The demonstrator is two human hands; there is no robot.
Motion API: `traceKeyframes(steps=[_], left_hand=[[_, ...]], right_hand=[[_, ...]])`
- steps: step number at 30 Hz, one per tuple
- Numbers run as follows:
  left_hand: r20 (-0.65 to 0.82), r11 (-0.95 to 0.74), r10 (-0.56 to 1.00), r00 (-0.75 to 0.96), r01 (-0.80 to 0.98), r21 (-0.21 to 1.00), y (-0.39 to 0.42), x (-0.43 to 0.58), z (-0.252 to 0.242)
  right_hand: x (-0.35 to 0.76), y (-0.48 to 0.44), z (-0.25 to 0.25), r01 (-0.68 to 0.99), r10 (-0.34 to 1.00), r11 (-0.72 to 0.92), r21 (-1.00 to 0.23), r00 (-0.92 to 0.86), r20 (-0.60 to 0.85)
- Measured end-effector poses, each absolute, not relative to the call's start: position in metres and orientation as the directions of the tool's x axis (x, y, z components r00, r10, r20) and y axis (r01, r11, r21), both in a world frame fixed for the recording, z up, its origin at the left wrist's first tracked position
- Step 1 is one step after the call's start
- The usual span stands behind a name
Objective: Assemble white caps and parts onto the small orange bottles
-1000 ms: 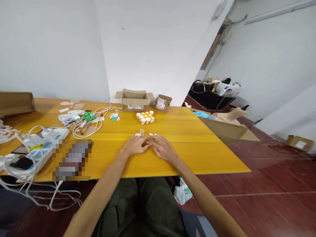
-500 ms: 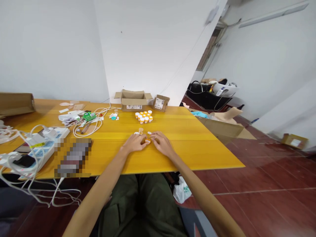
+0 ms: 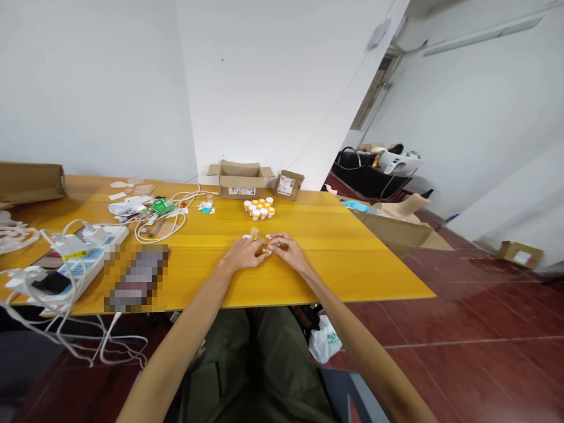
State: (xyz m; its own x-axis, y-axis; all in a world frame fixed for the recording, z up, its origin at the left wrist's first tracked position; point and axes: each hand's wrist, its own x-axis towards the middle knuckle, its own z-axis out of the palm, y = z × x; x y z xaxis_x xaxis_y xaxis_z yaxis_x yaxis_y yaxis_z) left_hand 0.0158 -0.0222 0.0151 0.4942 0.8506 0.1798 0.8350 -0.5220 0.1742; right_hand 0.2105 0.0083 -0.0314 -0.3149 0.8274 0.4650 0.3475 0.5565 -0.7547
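Note:
Over the table's near middle, my left hand [image 3: 244, 252] is closed around a small orange round piece [image 3: 265, 250] that looks like a cap. My right hand [image 3: 289, 252] bends over the same piece, its fingertips pressed together at the piece's edge; whether they grip anything is hidden. Just beyond my left fingers stand a small clear amber cup [image 3: 254, 232] and a flat white disc [image 3: 246, 237]. A small white part with dark gaps [image 3: 268, 237] lies by my right fingertips. Farther back is a cluster of several white-and-orange capped containers [image 3: 259, 209].
An open cardboard box [image 3: 241, 182] and a smaller box [image 3: 289, 184] stand against the wall. To the left lie a white cable [image 3: 176, 228], small white and teal pieces [image 3: 205, 208], packets [image 3: 162, 206], a blurred-out phone [image 3: 137, 277] and a power strip [image 3: 94, 258].
My right fingers have closed in from the right onto the orange piece, which now shows less between my hands. The view has shifted slightly.

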Motion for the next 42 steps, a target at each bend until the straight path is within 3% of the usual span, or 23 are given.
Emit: traceKeyframes(steps=[8, 16, 28, 42], left_hand=[[0.193, -0.534, 0.841, 0.505, 0.832, 0.151, -0.023, 0.016, 0.015], [0.174, -0.531, 0.844, 0.507, 0.834, 0.147, -0.023, 0.017, 0.016], [0.205, -0.523, 0.847, 0.49, 0.836, 0.165, -0.023, 0.017, 0.014], [0.193, -0.512, 0.854, 0.484, 0.848, 0.138, -0.024, 0.017, 0.015]], right_hand=[[0.205, 0.006, -0.03, 0.434, 0.806, 0.589, -0.682, -0.369, 0.462], [0.203, 0.002, -0.034, 0.528, 0.763, 0.639, -0.56, -0.34, 0.55], [0.202, -0.004, -0.03, 0.506, 0.719, 0.676, -0.536, -0.297, 0.628], [0.201, -0.008, -0.026, 0.581, 0.727, 0.67, -0.462, -0.389, 0.565]])
